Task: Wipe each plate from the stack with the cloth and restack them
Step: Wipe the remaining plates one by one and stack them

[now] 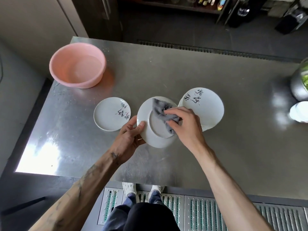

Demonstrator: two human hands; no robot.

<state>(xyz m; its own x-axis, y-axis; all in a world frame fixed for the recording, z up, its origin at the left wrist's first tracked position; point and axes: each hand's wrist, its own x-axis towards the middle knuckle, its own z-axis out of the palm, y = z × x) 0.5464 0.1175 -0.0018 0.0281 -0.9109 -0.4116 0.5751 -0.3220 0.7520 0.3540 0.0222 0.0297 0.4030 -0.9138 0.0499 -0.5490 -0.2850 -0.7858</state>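
My left hand (131,132) grips a white plate (150,130) by its left rim, holding it tilted above the steel table with its underside toward me. My right hand (183,122) presses a grey cloth (160,110) against that underside. To the right stands a stack of white plates (206,105) with black lettering on the top one. At the left, one or two of the same plates (110,114) lie face up on the table.
A pink basin (77,65) holding water stands at the back left of the steel table (183,72). At the right edge are a metal pot (300,84) and a white container (300,112). My feet stand on a floor grate below the front edge.
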